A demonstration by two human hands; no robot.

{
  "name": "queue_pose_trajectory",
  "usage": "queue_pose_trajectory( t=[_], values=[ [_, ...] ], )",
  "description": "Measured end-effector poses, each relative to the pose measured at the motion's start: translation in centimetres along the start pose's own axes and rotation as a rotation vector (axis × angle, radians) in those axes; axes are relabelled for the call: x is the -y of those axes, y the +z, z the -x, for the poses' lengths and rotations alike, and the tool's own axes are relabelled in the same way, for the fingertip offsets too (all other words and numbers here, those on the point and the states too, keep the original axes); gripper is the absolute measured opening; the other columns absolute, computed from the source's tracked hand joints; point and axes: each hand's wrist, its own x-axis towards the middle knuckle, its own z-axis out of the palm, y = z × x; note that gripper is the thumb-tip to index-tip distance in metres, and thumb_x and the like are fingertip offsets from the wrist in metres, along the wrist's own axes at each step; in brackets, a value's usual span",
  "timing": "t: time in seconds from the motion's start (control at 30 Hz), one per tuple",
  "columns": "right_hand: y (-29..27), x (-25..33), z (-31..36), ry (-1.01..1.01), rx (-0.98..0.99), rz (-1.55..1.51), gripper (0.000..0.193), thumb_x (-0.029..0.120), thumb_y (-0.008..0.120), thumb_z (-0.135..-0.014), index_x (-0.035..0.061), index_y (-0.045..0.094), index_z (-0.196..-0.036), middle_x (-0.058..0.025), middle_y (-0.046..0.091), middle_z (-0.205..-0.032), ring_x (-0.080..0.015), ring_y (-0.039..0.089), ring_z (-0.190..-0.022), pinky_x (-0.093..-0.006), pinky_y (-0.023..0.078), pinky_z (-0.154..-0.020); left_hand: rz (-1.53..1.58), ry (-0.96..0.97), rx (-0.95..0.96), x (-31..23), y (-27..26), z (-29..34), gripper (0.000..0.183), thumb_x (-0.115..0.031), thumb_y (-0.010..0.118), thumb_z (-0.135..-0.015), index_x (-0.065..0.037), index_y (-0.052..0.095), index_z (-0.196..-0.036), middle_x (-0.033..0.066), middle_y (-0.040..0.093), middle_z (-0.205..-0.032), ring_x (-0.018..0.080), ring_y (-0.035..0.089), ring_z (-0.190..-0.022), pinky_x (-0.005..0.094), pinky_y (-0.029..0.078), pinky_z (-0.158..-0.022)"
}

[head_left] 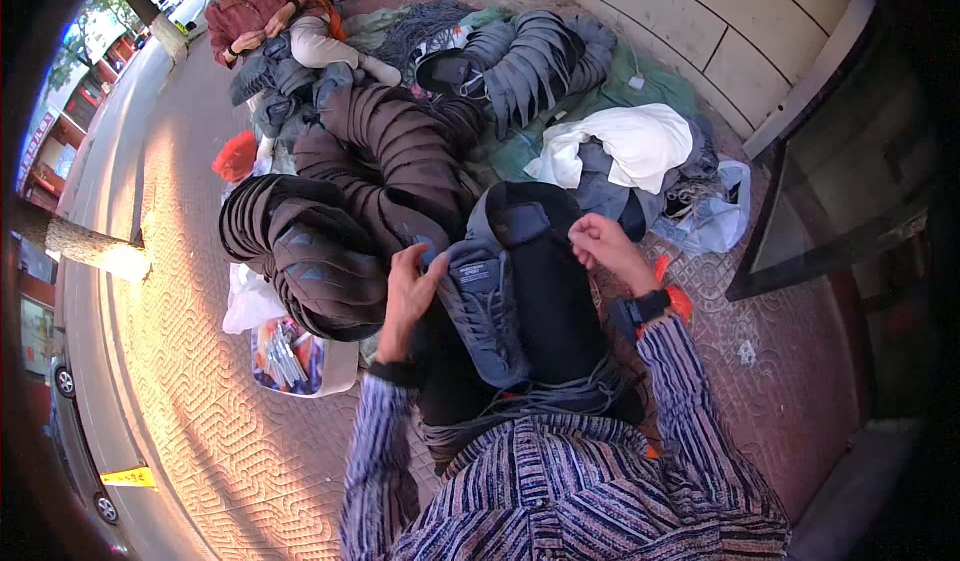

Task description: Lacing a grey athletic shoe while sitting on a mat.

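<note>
Left hand (408, 286) raised, knuckles up, at the upper left edge of the gray upper (485, 306); fingers bent near the thumb, impossible to tell whether pinching that edge or only touching. Right hand (610, 246) apart from it, above the right thigh, fingers reaching inward and close to the thumb; anything pinched there too fine to make out. Upper lying laces up across the lap, just beside dark gray cords (545, 397). Outline of the gray piece (522, 223) beyond partly lost against black trousers (562, 316); left sleeve (378, 461) cut off below.
</note>
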Motion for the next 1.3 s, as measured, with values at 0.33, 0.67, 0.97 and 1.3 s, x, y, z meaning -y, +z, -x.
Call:
queue_pose_trajectory(
  t=[0.33,0.67,0.97,1.3],
  values=[
    [-1.9,-4.0,-14.7,-0.390,-0.235,1.171,0.074,0.016,0.068,-0.064,-0.0013,0.034,-0.127,-0.0201,0.039,-0.127,-0.0353,0.036,-0.120,-0.0427,0.032,-0.098,-0.225,-0.023,0.569,-2.3,0.6,-4.9,0.059,-0.043,0.061,-0.077,0.007,0.056,-0.109,0.0217,0.061,-0.102,0.0291,0.057,-0.098,0.0326,0.044,-0.083],
    [2.0,2.1,-19.0,-0.249,0.288,1.275,0.046,0.036,0.071,-0.059,0.0000,0.064,-0.087,-0.0212,0.063,-0.087,-0.0345,0.061,-0.086,-0.0413,0.047,-0.073,1.241,-0.746,0.495,-3.0,-0.4,2.5,0.031,-0.016,0.049,-0.090,0.002,0.052,-0.115,0.0148,0.060,-0.109,0.0227,0.060,-0.095,0.0366,0.047,-0.088],
    [6.2,11.0,-10.7,-0.650,0.120,1.468,0.021,0.017,0.061,-0.062,-0.0038,0.061,-0.066,-0.0244,0.060,-0.070,-0.0397,0.061,-0.073,-0.0447,0.049,-0.066,2.299,-0.504,0.459,-8.9,6.7,0.9,0.031,-0.026,0.049,-0.090,-0.003,0.056,-0.110,0.0135,0.060,-0.108,0.0274,0.057,-0.099,0.0389,0.045,-0.091],
    [6.0,14.1,-5.3,-0.399,0.093,1.476,0.026,0.025,0.059,-0.075,-0.0006,0.063,-0.072,-0.0236,0.060,-0.071,-0.0399,0.059,-0.070,-0.0468,0.045,-0.064,1.726,-0.308,0.302,-8.4,10.7,2.6,0.042,-0.029,0.054,-0.084,-0.003,0.049,-0.117,0.0132,0.054,-0.116,0.0278,0.052,-0.106,0.0422,0.040,-0.094]
  ],
)
